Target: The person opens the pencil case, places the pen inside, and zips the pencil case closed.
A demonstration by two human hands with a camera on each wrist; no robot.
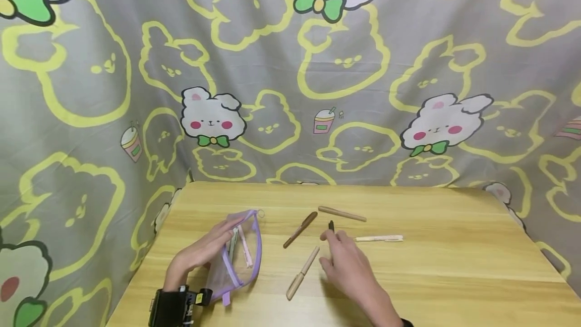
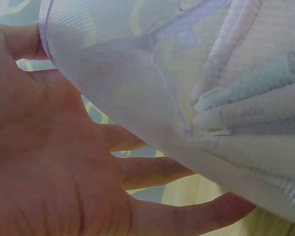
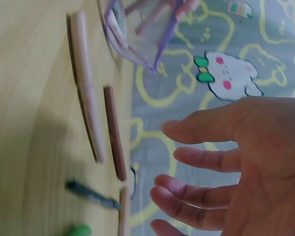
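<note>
My left hand (image 1: 206, 251) holds a see-through pouch (image 1: 259, 246) with purple edging, which gapes toward the right. In the left wrist view its fingers (image 2: 157, 172) spread behind the mesh, their tips hidden. Inside the pouch show a pink pen (image 1: 245, 249) and a pale green pen (image 2: 255, 83). Above the table, my right hand (image 1: 351, 266) has loosely bent fingers with nothing between them. A black pen (image 3: 93, 195) lies below it on the wood, apart from the fingertips; in the head view the hand covers most of this pen.
Around the right hand lie a dark brown pen (image 1: 300, 230), a tan pen (image 1: 342, 213), a beige capped pen (image 1: 302, 274) and a white-and-yellow pen (image 1: 380, 238). A green rounded end (image 3: 79, 230) shows low in the right wrist view. Patterned cloth (image 1: 272, 79) hangs behind the wooden table (image 1: 454, 266).
</note>
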